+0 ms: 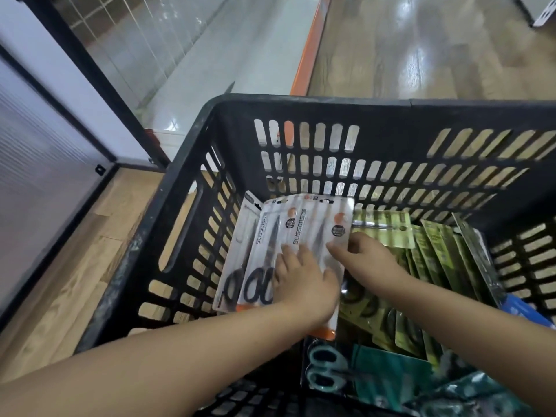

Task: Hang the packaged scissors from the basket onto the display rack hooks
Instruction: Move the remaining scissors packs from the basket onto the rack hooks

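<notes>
Black slotted basket (192, 164) fills most of the view, sitting on wood floor (60, 266) w/ a dark-framed panel (45, 164) to its left. No rack hooks in sight, so hanging is some way off; this looks like the picking stage.

Inside, packs are sorted by kind: green-card packs (427, 251) stacked on edge at right, teal-handled scissors (325, 368) near the front, white-card scissors packs (270, 236) fanned at left, at least 3, leaning on the far and left walls. Probably fanned so 1 can be peeled off.

Left hand (304, 281) lies flat on top of the white packs, fingers (288, 254) straight and slightly spread, pressing, likely to steady the stack. Right hand (367, 257) comes in at the packs' right edge, forefinger on the front card; whether the thumb is tucked behind for a pinch, can't tell. Packs lie under left palm, beside right fingertips.
</notes>
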`<action>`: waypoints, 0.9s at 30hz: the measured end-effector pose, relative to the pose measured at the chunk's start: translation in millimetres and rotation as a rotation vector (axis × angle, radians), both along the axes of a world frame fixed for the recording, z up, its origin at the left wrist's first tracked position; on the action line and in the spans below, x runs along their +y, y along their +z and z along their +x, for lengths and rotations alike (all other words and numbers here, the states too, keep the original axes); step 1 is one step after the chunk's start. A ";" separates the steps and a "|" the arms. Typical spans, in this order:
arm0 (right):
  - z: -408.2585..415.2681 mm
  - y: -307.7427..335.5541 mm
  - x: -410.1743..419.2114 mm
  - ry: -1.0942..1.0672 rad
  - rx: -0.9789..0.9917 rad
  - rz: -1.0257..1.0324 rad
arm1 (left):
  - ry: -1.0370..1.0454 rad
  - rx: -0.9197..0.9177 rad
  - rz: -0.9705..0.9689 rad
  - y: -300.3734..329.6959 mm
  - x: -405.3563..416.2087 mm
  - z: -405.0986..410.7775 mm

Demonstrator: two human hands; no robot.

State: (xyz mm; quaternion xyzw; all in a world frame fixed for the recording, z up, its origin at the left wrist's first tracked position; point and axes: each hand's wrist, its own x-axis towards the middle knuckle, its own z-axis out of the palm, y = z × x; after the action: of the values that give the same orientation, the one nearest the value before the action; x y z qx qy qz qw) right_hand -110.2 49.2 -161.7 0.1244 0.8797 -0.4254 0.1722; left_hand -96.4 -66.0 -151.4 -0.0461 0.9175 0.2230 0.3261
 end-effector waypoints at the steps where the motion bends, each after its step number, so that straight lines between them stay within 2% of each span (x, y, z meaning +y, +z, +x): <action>1: -0.4 -1.3 -0.6 -0.013 0.009 0.000 | -0.002 0.010 -0.006 0.3 0.2 -1.3; 3: -1.2 -5.3 0.3 -0.057 0.009 -0.036 | 0.007 0.041 -0.022 0.9 0.9 -5.7; 7: -2.0 -4.1 6.8 -0.221 -0.034 -0.238 | 0.112 0.123 0.020 2.0 -3.9 -17.9; 10: -3.0 -2.9 11.1 -0.257 -0.055 -0.281 | 0.205 0.202 0.022 -0.6 -17.6 -32.0; 12: -4.1 -3.9 12.6 -0.254 -0.056 -0.289 | 0.224 0.218 -0.052 -4.8 -28.0 -39.8; 16: -5.5 -5.4 14.0 -0.249 -0.076 -0.296 | 0.225 0.133 -0.176 -13.1 -40.5 -43.3; 27: -6.6 -3.9 15.5 -0.390 -0.157 -0.378 | 0.236 -0.008 -0.058 -17.2 -33.7 -39.3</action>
State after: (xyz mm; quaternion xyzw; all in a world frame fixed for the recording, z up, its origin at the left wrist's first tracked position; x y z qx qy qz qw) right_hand -116.8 64.7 -165.6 0.2894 0.7281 -0.5962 0.1748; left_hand -135.7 -99.7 -168.6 -0.1640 0.9106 0.2328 0.2997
